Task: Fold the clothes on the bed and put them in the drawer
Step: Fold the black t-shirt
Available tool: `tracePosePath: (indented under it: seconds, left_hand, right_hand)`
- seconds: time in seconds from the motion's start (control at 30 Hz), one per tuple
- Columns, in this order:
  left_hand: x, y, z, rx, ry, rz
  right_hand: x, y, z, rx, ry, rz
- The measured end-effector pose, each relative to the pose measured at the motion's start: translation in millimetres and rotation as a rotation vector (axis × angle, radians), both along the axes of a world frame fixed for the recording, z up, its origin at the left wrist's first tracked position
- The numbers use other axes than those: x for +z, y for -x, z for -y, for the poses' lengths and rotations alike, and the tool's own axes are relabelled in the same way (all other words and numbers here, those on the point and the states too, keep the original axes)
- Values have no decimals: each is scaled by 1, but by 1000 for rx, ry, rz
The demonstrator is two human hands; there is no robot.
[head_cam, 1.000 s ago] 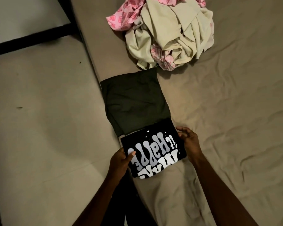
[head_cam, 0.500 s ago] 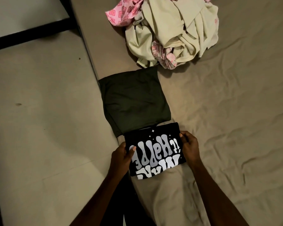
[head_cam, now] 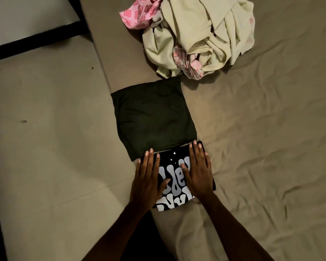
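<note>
A folded black T-shirt with white lettering (head_cam: 174,182) lies near the bed's left edge. My left hand (head_cam: 148,178) lies flat on its left part with straight fingers. My right hand (head_cam: 199,172) presses flat on its right part. Just beyond it sits a folded dark green garment (head_cam: 154,117), its near edge touching the black shirt. Farther back a crumpled heap of cream clothes (head_cam: 199,32) mixes with pink patterned fabric (head_cam: 137,15). No drawer is in view.
The bed (head_cam: 271,147) has a wrinkled tan sheet that stretches to the right. Pale floor (head_cam: 45,147) runs along the left of the bed. A black frame bar (head_cam: 36,42) crosses the upper left corner.
Both hands left the sides of the black shirt, where they held its edges, and now lie flat on top of it. The shirt sits a little closer to the green garment.
</note>
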State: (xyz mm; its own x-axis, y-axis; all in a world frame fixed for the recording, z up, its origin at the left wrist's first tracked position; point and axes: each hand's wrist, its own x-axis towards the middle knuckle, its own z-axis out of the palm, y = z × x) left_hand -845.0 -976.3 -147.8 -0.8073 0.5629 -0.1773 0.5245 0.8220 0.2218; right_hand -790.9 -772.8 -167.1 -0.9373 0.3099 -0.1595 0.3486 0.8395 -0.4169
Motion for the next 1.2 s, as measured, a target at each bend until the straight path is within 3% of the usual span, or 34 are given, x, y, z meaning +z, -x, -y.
tracePosePath:
  seconds: [0.3,0.53,0.83,1.0,1.07,1.2]
  left_hand:
    - [-1,-6,-6,47,110,-75]
    - [28,33,-43,94,-48,-179]
    - [83,226,-178,294,-547,-49]
    - [107,329,-233,614,-749,-15]
    - [121,364,-244,687,-736,-36]
    - [139,442,-253,635,-570,-77]
  right_hand:
    - [-1,-1,-6,-33,97,-47]
    - [20,32,-32,-160,173,-154]
    - [68,199,-79,-278,189,-442]
    - [95,290,-100,-343,200,-674]
    - [110,321,-107,-357,206,-731]
    - [133,376,-123,-345,126,-729]
